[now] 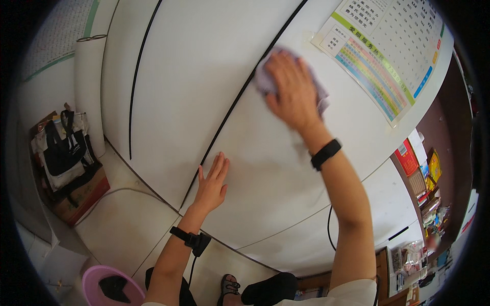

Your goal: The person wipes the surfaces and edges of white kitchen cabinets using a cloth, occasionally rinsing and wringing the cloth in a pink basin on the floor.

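Observation:
My right hand (293, 90) presses a pale purple cloth (320, 97) flat against a white cabinet panel (264, 183), beside a long black strip (229, 111). The cloth sticks out around the fingers and is slightly blurred. Lower down, my left hand (212, 183) rests with fingers apart on the same white surface, its thumb and fingers near the strip's lower part, holding nothing. An eye chart (383, 57) with coloured rows is fixed to the panel at the right of the cloth.
A pink basin (90, 283) holding something black stands on the tiled floor at lower left. Bags (65, 149) lie on a cardboard box (84, 195) at left. Shelves (444, 126) with packages are at right. A cable (126, 189) crosses the floor.

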